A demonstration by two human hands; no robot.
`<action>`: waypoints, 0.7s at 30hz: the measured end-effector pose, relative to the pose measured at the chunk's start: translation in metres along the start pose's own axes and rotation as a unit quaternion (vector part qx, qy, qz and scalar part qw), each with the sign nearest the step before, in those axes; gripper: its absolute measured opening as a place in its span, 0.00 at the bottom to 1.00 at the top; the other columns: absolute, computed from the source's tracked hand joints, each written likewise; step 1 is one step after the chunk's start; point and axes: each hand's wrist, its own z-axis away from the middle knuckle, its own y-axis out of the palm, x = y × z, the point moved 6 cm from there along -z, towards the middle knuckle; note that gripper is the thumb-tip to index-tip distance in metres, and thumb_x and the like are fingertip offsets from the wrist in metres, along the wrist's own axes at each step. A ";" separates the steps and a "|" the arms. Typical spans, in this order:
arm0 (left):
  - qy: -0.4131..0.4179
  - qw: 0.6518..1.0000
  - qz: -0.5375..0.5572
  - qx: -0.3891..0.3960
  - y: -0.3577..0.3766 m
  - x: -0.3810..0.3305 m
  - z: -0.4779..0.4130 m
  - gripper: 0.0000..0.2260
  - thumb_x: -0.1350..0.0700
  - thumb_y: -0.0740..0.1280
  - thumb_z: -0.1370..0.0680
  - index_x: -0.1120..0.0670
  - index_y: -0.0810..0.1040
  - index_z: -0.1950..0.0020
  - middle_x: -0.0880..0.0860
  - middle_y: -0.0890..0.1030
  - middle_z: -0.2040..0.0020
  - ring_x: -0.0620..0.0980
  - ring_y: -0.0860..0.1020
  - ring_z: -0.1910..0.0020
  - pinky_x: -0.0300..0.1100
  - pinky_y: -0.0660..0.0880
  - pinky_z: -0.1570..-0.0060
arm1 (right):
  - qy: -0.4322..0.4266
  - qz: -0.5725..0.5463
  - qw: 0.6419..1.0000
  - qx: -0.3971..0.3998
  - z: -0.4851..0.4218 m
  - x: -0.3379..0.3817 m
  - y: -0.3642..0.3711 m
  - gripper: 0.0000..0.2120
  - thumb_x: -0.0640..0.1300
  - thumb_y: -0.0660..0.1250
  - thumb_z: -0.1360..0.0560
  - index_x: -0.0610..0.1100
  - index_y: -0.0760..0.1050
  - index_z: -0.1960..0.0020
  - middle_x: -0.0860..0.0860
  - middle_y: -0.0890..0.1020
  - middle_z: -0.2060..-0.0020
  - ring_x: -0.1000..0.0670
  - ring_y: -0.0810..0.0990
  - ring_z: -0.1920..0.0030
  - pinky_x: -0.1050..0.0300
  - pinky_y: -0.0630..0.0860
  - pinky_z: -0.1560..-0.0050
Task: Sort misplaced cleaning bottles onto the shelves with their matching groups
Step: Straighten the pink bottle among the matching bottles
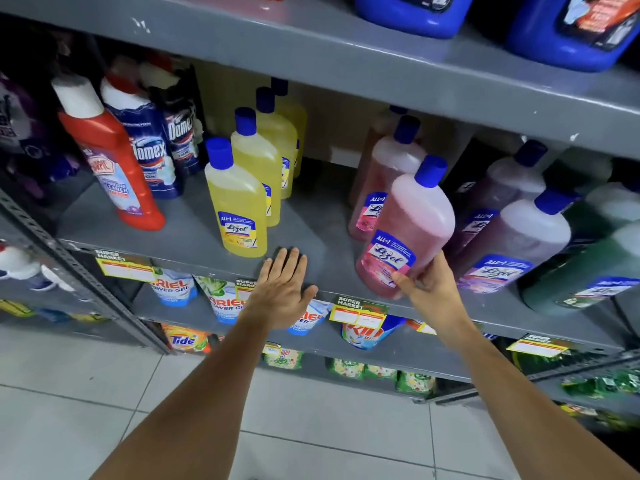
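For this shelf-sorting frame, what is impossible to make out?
All in the head view:
- Far-left purple packs: dark and blurred, brand unreadable.
- Blue jugs on the top shelf: cut off by the top edge.
- Price tags: print too small.
- Green bottles at right: motion-blurred, label text unclear.
- Pink bottle: its base is hidden by the right hand, so whether it rests on the shelf is unclear.
- Rear pink bottles: hidden behind the front ones.

Grey metal shelving (pixel 346 57) is standing against a dim back wall and filling the upper view. A perforated steel upright (pixel 69 258) is slanting down the shelving's left side. Yellow price tags (pixel 358 315) are hanging from the shelving's front edges. Below the shelving, a pale tiled floor (pixel 104 393) is reflecting soft overhead light.
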 end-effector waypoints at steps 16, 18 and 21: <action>-0.022 1.000 0.005 0.018 0.001 0.001 -0.003 0.31 0.41 0.50 0.18 0.54 0.44 0.20 0.53 0.43 0.19 0.53 0.40 0.21 0.52 0.37 0.26 | 0.010 0.000 1.000 -0.008 -0.017 -0.030 0.011 0.30 0.36 0.81 0.33 0.45 0.72 0.35 0.49 0.84 0.42 0.47 0.83 0.40 0.42 0.80 0.37; -0.018 1.000 -0.001 0.014 0.002 0.001 -0.003 0.31 0.40 0.48 0.18 0.54 0.45 0.20 0.54 0.44 0.19 0.54 0.40 0.21 0.52 0.37 0.26 | 0.007 -0.011 1.000 -0.007 -0.018 -0.030 0.013 0.31 0.35 0.80 0.33 0.44 0.71 0.34 0.49 0.83 0.40 0.47 0.82 0.39 0.45 0.80 0.37; -0.017 1.000 -0.004 0.008 0.002 0.001 -0.002 0.33 0.39 0.45 0.21 0.55 0.45 0.20 0.54 0.44 0.19 0.54 0.41 0.21 0.52 0.38 0.26 | -0.001 -0.008 1.000 -0.001 -0.021 -0.031 0.015 0.33 0.34 0.81 0.34 0.45 0.71 0.34 0.50 0.83 0.41 0.49 0.82 0.41 0.52 0.80 0.41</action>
